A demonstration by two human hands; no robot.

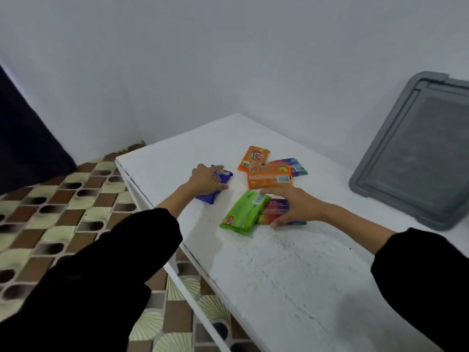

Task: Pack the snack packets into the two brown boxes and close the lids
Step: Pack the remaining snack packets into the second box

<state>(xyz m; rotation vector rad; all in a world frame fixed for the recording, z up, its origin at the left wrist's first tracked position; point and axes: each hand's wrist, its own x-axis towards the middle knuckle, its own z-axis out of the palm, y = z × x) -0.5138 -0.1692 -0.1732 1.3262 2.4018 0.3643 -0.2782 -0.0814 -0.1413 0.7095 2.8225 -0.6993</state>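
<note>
Several snack packets lie on a white table (291,270). My left hand (206,180) rests on a blue packet (223,175) near the table's left edge, fingers spread around it. My right hand (291,203) lies over a red multicoloured packet (275,208), thumb under its near edge and fingers reaching across its top. A green packet (242,215) lies against that one on its left. Beyond them sit two orange packets (253,157) (269,176) and another multicoloured packet (298,166). No brown box is in view.
A grey plastic lid or tray (416,148) leans against the wall on the table's right side. The table stands in a white-walled corner. Patterned floor tiles (63,199) lie to the left, beside a dark curtain (22,138).
</note>
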